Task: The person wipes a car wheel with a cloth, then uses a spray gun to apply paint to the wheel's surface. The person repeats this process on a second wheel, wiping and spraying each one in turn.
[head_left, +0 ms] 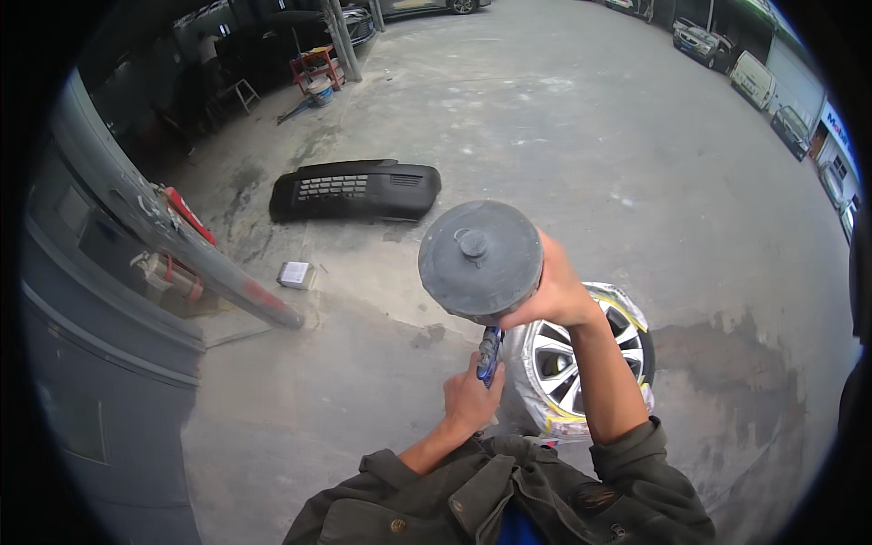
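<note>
A paint spray gun (490, 356) with a blue and grey body is held upright in front of me. Its large round grey cup (454, 272) has a lid with a small knob in the middle. My left hand (470, 400) is closed around the gun below the cup. My right hand (565, 289) grips the cup's right side, its thumb near the underside; the other fingers are partly hidden. Beneath my right forearm is a silver multi-spoke wheel (554, 345), its tyre wrapped in plastic film edged with yellow tape.
A black bumper (418, 193) lies on the concrete floor ahead. To its near left sits a small square can (295, 275), close to a slanting grey post (204, 254). A red trolley (313, 65) and bucket (320, 93) stand far left. Parked cars (698, 41) line the far right.
</note>
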The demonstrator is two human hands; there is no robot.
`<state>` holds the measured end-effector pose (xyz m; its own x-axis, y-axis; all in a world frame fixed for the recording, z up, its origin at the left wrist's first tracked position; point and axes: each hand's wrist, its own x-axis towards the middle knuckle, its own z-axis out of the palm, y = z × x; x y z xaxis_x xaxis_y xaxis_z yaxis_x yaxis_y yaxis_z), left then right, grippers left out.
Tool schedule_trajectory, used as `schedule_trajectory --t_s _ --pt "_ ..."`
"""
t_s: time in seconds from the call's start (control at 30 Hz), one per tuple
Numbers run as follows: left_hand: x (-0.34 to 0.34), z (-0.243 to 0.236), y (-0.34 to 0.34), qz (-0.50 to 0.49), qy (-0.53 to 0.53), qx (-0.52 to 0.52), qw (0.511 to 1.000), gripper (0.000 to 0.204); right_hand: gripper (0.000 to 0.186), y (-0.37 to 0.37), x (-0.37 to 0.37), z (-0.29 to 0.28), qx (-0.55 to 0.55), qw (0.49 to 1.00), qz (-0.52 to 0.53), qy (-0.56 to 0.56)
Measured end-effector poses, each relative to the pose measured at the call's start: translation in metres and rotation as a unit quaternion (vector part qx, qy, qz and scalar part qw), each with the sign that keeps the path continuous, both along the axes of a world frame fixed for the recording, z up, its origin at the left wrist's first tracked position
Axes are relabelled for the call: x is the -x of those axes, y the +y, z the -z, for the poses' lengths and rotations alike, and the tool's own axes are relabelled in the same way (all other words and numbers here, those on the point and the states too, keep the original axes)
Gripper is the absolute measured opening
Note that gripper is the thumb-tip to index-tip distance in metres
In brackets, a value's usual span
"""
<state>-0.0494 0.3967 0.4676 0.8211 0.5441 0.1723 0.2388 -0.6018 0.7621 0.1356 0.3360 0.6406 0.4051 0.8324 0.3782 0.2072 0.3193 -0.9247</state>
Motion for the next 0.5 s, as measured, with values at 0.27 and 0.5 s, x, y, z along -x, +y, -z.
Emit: schedule_trajectory --t_s 0.27,0.5 --pt "-0.012 -0.016 -0.005 0.015 0.072 0.011 0.997 0.036 0.086 -0.013 -0.005 -0.012 -0.091 0.985 0.102 0.106" --pt "-0.019 -0.002 -0.007 0.029 0.105 0.01 0.994 0.029 0.095 -0.014 0.009 -0.04 0.176 0.951 0.245 -0.073"
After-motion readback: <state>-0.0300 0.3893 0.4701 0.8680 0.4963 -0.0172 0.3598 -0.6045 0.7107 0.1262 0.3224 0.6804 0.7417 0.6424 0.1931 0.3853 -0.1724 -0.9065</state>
